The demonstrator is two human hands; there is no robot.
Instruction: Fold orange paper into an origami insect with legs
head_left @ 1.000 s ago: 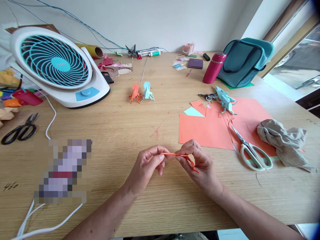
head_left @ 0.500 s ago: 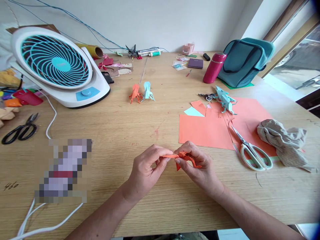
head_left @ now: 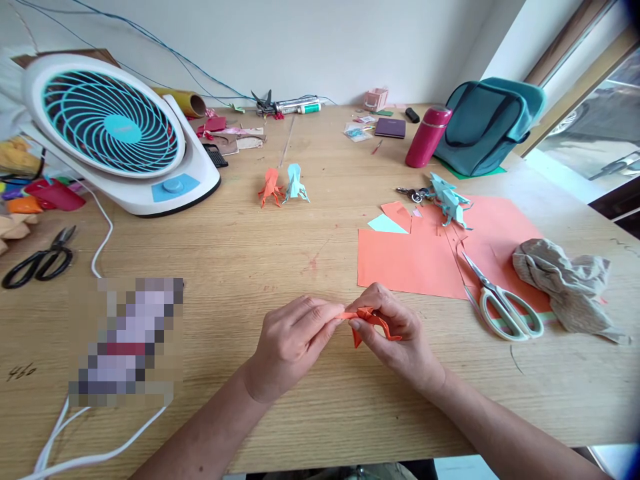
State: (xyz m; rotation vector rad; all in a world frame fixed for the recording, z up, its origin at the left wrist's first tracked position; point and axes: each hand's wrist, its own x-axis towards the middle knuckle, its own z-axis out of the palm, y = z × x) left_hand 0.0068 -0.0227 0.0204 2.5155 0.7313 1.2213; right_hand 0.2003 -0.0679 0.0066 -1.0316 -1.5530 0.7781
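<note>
An orange origami figure (head_left: 367, 313) is held between both hands above the front of the table. My left hand (head_left: 295, 337) pinches its thin left end, with the fingers laid over the thumb. My right hand (head_left: 397, 333) grips its body between thumb and fingers, and a curved leg pokes out beneath. Farther back stand an orange origami insect (head_left: 271, 185) and a light blue origami insect (head_left: 295, 181), side by side. A bigger teal origami insect (head_left: 450, 200) rests at the right on orange paper (head_left: 415, 263).
White-handled scissors (head_left: 507, 310) and a crumpled grey cloth (head_left: 560, 280) lie to the right. Behind them stand a pink bottle (head_left: 429, 137) and a teal bag (head_left: 485, 127). A fan (head_left: 173, 183) and black scissors (head_left: 43, 259) are on the left, near a blurred-out object (head_left: 130, 340).
My left hand has shifted slightly, and its fingers now cover more of the figure's thin left end. My right hand keeps its grip, almost unmoved.
</note>
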